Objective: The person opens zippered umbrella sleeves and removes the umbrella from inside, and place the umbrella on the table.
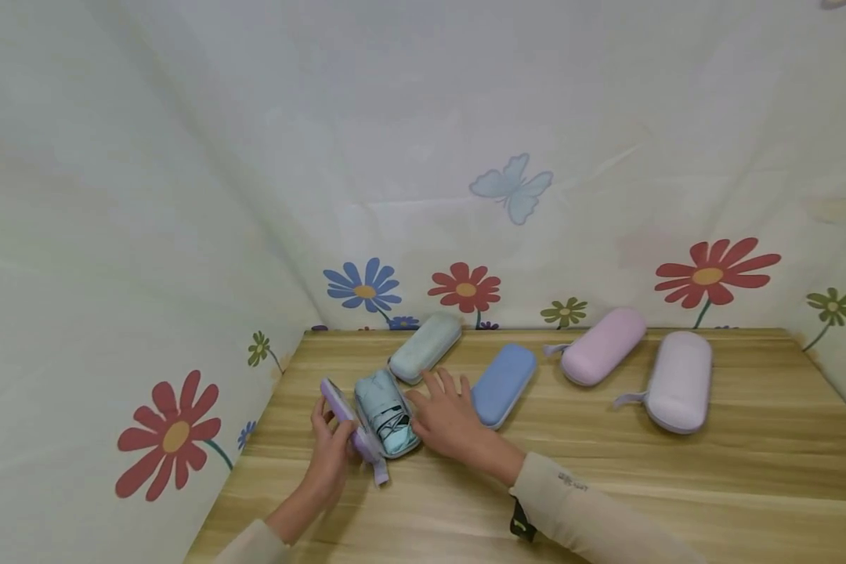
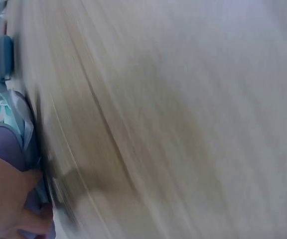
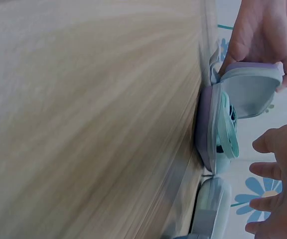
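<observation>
At the near edge of the wooden surface (image 1: 782,462) we see two beige sleeves (image 1: 592,509), with a dark band (image 1: 522,521) under the right cuff. Just beyond, the left hand (image 1: 331,453) pinches the raised lid (image 1: 338,403) of a lilac case (image 3: 203,124) between thumb and fingers. The case lies open on the left part of the surface, its lid tilted up on the left and a strap (image 1: 381,472) hanging at the near end. In its base we see a pale teal bundle (image 1: 378,401) with dark cords across it.

At the right side of the base, the right hand (image 1: 447,419) has its fingers spread and grasps nothing; in the right wrist view we see them apart from the bundle. Just right of this hand lies a closed blue case (image 1: 505,384), and farther right a pale lavender one (image 1: 680,381), its strap pointing left. Farther back we find a pale green case (image 1: 426,347) near the far end of the open one, and a pink case (image 1: 604,346) between the blue and lavender ones. Behind everything hangs a pale cloth (image 1: 395,157) printed with flowers (image 1: 465,290) and a butterfly (image 1: 513,188)
</observation>
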`<action>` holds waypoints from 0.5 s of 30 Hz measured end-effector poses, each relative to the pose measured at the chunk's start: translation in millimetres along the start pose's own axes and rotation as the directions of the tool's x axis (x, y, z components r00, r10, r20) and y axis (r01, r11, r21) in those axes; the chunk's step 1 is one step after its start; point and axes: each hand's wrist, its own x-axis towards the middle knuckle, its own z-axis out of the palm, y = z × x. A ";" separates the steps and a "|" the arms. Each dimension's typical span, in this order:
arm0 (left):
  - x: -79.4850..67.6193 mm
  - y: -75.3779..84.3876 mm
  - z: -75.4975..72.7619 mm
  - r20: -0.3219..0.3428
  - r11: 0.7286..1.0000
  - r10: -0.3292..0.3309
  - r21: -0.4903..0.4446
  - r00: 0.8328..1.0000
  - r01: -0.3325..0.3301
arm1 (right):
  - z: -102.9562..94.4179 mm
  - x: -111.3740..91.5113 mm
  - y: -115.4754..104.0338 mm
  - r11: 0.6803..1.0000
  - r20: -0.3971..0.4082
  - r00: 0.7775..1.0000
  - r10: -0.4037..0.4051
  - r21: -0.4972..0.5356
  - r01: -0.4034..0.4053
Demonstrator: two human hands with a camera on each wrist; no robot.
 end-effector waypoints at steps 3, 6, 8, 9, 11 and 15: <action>-2.2 3.6 -2.7 0.001 1.000 -0.008 -0.001 1.000 0.008 | -0.3 0.0 -3.6 1.000 0.016 1.000 -0.003 0.022 0.003; -4.3 7.9 -9.9 -0.003 0.963 0.054 0.265 0.999 -0.051 | -0.7 -0.1 -6.2 1.000 0.029 1.000 -0.001 0.021 0.001; -4.6 9.0 -16.6 0.017 0.851 0.126 0.513 0.992 -0.117 | -1.3 -0.2 -7.0 1.000 0.026 1.000 -0.004 0.019 0.004; -5.0 9.2 -20.2 0.045 0.771 0.146 0.621 0.988 -0.142 | -1.9 -0.5 -7.2 1.000 0.020 1.000 -0.006 0.021 0.006; -5.5 6.7 -27.4 0.128 0.571 0.190 0.792 0.973 -0.216 | -3.3 -1.2 -7.1 1.000 0.010 1.000 -0.011 0.027 0.010; -6.6 -2.3 -40.2 0.339 0.036 0.308 0.930 0.889 -0.367 | -4.6 -1.5 -6.7 0.999 -0.004 1.000 -0.019 0.039 0.019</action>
